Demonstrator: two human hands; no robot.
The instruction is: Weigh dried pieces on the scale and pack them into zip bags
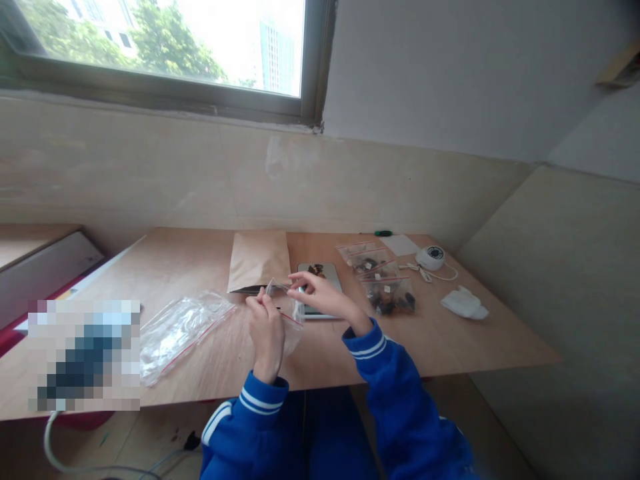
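Observation:
My left hand (pixel 267 327) is closed, pinching the edge of a clear zip bag (pixel 291 327) with a red seal line. From the other side, my right hand (pixel 325 295) has its thumb and fingertips at the same bag's upper edge, apparently gripping it. The bag hangs between both hands above the table; nothing can be made out inside it. Just behind the right hand lies a pale flat scale-like device (pixel 332 272) with small dark and brass-coloured parts (pixel 317 269) on top. My right forearm partly hides it.
A brown paper bag (pixel 259 259) lies behind my hands. Flat clear bags (pixel 183 333) rest at left, beside a blurred-out object (pixel 85 353). Filled zip bags (pixel 389 293), a white dome camera (pixel 429 258), a crumpled white item (pixel 464 303) and a green-handled screwdriver (pixel 383 233) are at right.

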